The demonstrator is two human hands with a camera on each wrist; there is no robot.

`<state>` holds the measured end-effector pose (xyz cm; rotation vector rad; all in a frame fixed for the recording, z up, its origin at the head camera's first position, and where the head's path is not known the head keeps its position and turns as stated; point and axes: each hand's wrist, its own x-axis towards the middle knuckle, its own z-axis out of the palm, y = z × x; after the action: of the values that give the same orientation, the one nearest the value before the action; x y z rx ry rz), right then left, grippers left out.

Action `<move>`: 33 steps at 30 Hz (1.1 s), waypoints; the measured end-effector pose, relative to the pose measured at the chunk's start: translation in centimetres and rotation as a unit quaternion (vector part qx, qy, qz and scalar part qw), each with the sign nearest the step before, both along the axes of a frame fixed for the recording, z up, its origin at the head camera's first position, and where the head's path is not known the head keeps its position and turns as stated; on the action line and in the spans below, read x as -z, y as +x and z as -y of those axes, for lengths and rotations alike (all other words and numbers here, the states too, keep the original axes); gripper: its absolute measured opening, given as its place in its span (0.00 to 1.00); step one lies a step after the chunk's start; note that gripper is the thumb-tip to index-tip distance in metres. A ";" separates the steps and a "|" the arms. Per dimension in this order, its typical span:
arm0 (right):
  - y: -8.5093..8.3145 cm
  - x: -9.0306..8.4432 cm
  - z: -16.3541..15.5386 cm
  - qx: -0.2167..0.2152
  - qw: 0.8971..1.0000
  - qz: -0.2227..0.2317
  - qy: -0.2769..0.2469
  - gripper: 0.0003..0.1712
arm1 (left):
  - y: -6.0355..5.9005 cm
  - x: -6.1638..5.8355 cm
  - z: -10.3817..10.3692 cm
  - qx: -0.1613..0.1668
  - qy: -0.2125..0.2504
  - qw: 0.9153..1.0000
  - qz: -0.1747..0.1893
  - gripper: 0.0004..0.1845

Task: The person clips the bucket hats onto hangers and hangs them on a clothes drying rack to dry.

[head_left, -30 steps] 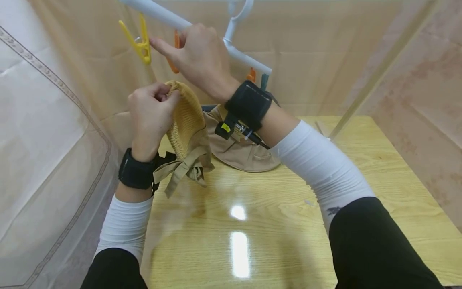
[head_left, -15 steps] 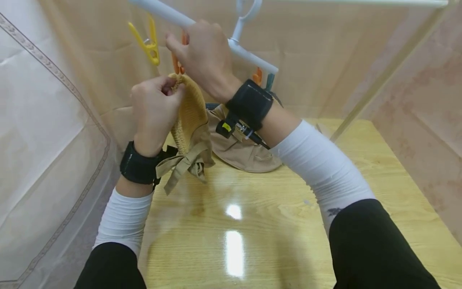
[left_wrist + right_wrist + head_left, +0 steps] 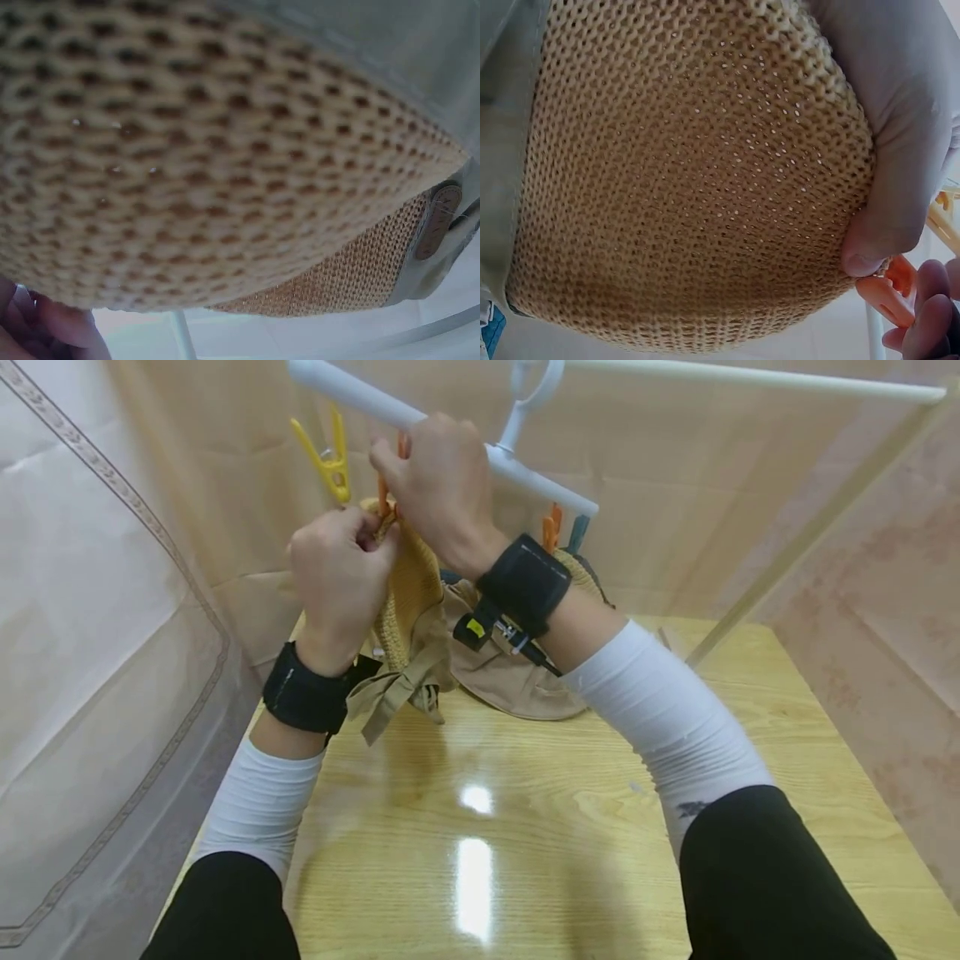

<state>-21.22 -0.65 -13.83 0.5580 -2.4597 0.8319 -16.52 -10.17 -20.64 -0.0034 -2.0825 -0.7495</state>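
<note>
A: Grip? Left hand pinches the woven hat at its top edge, held up under the white hanger bar. Right hand squeezes the orange clip at that edge.

B: Advice: seat the brim deep between the clip's tips before letting go. Open coarse knit, domed; khaki fabric bow hangs low, over the glossy wooden table

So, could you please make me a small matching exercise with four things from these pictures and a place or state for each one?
Things:
1. knit hat
2. yellow clip
3. beige hat
4. right hand

Places or states:
a. lies on the table
b. hangs free from the white hanger
c. pinched at its edge by the left hand
d. at the orange clip

Pairs: 1-c, 2-b, 3-a, 4-d
</note>
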 end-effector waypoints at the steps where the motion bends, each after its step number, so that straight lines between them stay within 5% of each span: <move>1: 0.0 0.0 0.0 0.001 1.000 -0.001 -0.002 0.27 | 0.0 0.0 -0.1 -0.002 0.000 1.000 -0.006 0.14; 13: 0.0 0.7 0.1 -0.008 1.000 -0.009 -0.009 0.26 | 0.0 0.5 -0.1 0.012 0.005 0.998 -0.060 0.12; 17: -0.1 0.9 0.1 -0.009 1.000 -0.011 -0.006 0.26 | -0.3 0.6 0.0 0.013 0.018 0.999 -0.044 0.14; 33: -0.4 2.9 0.1 -0.073 0.990 0.122 -0.008 0.21 | -2.3 2.5 1.7 0.007 0.078 0.996 0.029 0.11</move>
<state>-21.65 -0.77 -16.71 0.6716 -2.6544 1.0301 -18.77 -11.90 -23.19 0.0920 -2.0758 -0.9292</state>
